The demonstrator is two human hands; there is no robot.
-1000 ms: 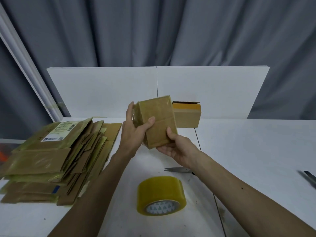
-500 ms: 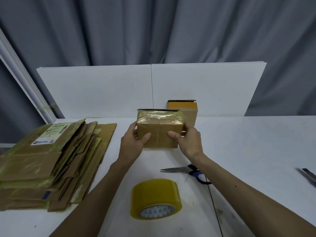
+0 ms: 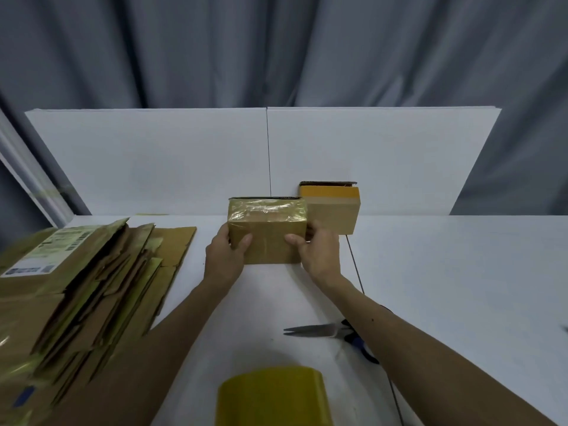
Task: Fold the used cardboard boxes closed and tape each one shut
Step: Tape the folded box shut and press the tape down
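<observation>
A: Where is the small brown cardboard box (image 3: 267,238) with the shiny tape on top sitting?

B: It is sitting at the far middle of the white table (image 3: 445,287), between the person's two hands and close in front of the white back board (image 3: 153,161). Its lower edge seems to be meeting the table, but that is not sure.

A: Which way is its long axis running?

B: It is running left to right, parallel with the back board. The taped top is facing up and the wide plain face is looking toward the person.

A: What are the hands doing?

B: The left hand (image 3: 224,256) is gripping the left end, with the thumb lying on the front face and the fingers curling round the side. The right hand (image 3: 319,256) is gripping the right end in the same way, thumb in front and fingers bent round the end.

A: What is lying around it?

B: A second brown cardboard box with a yellow band (image 3: 333,213) is standing just behind the right hand, against the board. A stack of flattened brown cardboard boxes (image 3: 92,287) is lying at the left. Silver scissors with dark blue handles (image 3: 332,330) are lying near the right forearm, blades pointing left. A yellowish roll of packing tape (image 3: 273,398) is showing, blurred, at the near edge.
</observation>
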